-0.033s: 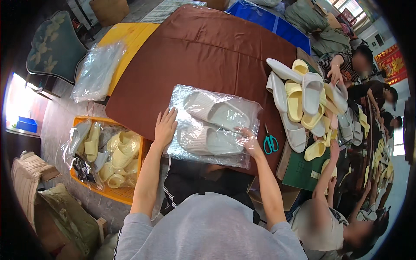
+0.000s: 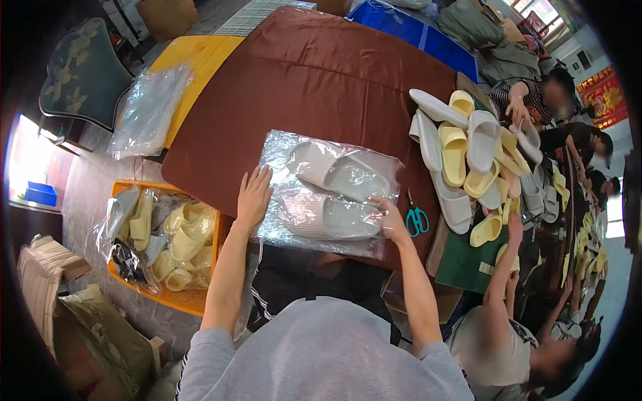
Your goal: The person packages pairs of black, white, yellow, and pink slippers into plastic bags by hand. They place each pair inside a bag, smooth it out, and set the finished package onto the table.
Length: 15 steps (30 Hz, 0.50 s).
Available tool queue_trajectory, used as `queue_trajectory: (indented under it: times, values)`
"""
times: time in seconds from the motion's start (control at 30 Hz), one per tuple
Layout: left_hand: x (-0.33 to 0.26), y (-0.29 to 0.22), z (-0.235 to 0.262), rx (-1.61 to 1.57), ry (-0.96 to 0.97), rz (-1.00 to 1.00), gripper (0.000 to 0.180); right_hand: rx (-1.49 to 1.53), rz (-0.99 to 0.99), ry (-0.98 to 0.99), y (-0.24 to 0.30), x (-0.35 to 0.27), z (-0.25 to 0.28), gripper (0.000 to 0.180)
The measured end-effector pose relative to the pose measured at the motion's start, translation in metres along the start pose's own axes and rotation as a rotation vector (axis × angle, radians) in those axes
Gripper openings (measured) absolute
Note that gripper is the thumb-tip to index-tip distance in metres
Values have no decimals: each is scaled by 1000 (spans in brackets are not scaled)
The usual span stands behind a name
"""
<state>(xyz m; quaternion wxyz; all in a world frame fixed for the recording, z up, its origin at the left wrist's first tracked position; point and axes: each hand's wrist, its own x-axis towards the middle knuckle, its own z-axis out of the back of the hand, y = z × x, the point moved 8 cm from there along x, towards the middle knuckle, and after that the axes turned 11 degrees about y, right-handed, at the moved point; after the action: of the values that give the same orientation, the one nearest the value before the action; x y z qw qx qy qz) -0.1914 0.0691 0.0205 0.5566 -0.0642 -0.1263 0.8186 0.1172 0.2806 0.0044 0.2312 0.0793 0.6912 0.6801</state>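
A clear plastic bag [image 2: 277, 175] lies flat on the brown-covered table with two light grey slippers inside, side by side. The upper slipper [image 2: 314, 164] and the lower slipper [image 2: 304, 212] have ribbed straps toward the left and heels toward the right. My left hand [image 2: 254, 197] rests flat on the bag's left edge, fingers stretched out. At the right end, my right hand [image 2: 390, 217] has its fingers bent round the lower slipper's heel; whether they are inside the plastic I cannot tell. Just right of it lie teal-handled scissors [image 2: 417, 220].
A pile of grey and yellow slippers [image 2: 453, 157] covers the table's right side, with co-workers beyond. An orange crate [image 2: 160, 304] with bagged slippers stands at the left. Clear bags [image 2: 148, 110] are stacked on a yellow surface [image 2: 207, 53]. A blue bin [image 2: 408, 30] stands behind.
My right hand has moved slightly right along the slipper heels, and the slippers have shifted a little right within the bag. My left hand stays at the bag's left edge.
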Motion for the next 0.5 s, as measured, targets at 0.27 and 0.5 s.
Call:
queue_trajectory:
  times: [0.27, 0.5]
  values:
    - [5, -2, -10, 58, 62, -4, 50, -87, -14, -350, 66, -135, 100, 36]
    - [-2, 8, -8, -43, 82, -2, 50, -144, 108, -967, 113, -257, 189, 39]
